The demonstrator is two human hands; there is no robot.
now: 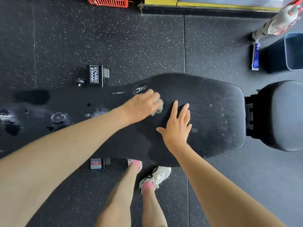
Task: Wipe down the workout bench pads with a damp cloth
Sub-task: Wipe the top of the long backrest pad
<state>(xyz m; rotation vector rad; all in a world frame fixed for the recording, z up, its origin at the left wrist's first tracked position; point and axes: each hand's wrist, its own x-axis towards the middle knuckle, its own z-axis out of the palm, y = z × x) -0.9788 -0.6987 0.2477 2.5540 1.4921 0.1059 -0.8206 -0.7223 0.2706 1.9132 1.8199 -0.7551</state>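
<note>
The bench pad [213,112] runs black and long across the speckled rubber floor [131,46], with the second pad [285,115] just beyond its right end. The left hand [141,105] rests near the pad's far edge, about midway along, its fingers curled down over a cloth [158,110]. Only a blurred pale fringe of the cloth shows, so its colour is perhaps grey-green. The right hand [177,128] lies flat on the pad just beside it, fingers straight and spread, grasping nothing. Wet patches [57,117] glisten toward the pad's left end. A Hammer Strength label [94,74] sits on the frame behind the far edge, and a white shoe [157,176] stands by the near edge.
</note>
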